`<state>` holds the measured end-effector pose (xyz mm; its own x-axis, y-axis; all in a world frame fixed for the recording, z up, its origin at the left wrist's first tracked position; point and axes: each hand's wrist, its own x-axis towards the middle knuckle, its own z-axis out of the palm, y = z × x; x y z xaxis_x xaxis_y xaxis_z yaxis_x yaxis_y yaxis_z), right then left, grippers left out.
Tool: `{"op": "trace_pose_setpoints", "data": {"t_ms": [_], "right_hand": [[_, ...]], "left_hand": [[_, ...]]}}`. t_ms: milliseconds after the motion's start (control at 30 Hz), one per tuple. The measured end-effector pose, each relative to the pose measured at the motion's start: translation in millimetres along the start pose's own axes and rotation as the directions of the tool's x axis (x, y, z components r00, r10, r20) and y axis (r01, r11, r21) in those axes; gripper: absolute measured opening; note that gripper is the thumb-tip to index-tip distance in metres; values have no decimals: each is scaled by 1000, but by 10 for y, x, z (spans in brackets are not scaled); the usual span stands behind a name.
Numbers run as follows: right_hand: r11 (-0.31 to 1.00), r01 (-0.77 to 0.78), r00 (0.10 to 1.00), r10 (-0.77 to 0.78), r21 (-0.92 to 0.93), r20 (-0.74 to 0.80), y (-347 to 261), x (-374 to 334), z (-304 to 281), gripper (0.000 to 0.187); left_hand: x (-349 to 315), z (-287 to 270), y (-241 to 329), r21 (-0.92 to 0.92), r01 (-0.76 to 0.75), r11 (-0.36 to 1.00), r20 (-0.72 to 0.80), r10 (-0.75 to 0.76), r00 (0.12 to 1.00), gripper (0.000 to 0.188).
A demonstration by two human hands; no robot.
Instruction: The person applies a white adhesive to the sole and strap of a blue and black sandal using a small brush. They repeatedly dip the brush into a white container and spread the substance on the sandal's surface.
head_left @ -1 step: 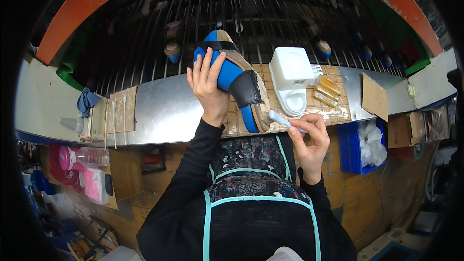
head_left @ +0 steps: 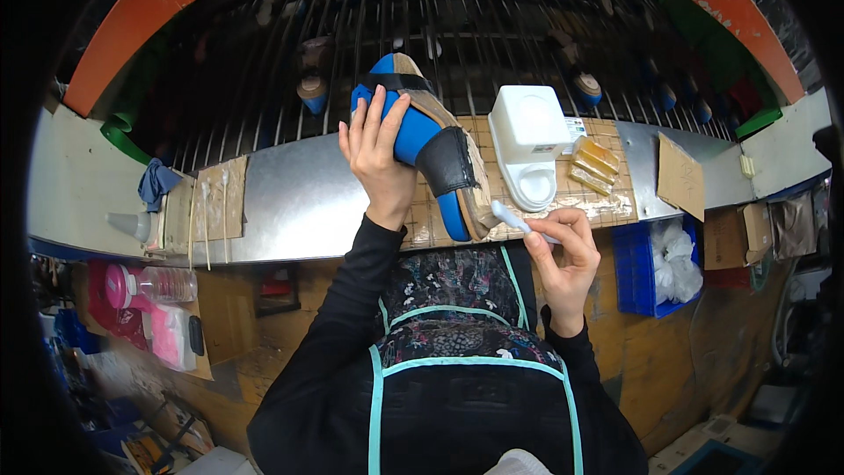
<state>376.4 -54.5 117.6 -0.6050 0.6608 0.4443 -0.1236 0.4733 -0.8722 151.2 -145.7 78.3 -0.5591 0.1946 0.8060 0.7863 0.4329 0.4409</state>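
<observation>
My left hand (head_left: 380,151) is wrapped round a blue shoe last (head_left: 411,134) that wears a sandal upper with black straps (head_left: 447,162). The last is tilted on its side, toe nearest me, with the tan sole edge (head_left: 476,185) turned to the right. In my right hand (head_left: 567,257), thumb and fingers pinch a pale blue stick-like tool (head_left: 510,216) with a rounded end. Its tip is at the sole edge near the toe; I cannot tell if they touch. Just beyond the tool stands a white plastic dispenser (head_left: 527,123) with a small round cup at its front.
Amber translucent blocks (head_left: 595,165) lie right of the dispenser on a taped brown mat (head_left: 624,198). Behind runs a rack of metal bars (head_left: 255,105) with more shoes below. Long cotton-tipped sticks (head_left: 207,220) are at the left; a blue bin (head_left: 637,273) with white plastic hangs right.
</observation>
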Motion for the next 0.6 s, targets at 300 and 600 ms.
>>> {"op": "trace_pose_setpoints", "data": {"t_ms": [300, 600], "right_hand": [[998, -13, 999, 11, -65, -43, 6, 74, 49, 15], [961, 145, 980, -172, -237, -98, 19, 95, 61, 18]], "left_hand": [[12, 44, 23, 29, -40, 999, -40, 41, 998, 58], [36, 14, 6, 95, -57, 994, -9, 58, 998, 51]]}}
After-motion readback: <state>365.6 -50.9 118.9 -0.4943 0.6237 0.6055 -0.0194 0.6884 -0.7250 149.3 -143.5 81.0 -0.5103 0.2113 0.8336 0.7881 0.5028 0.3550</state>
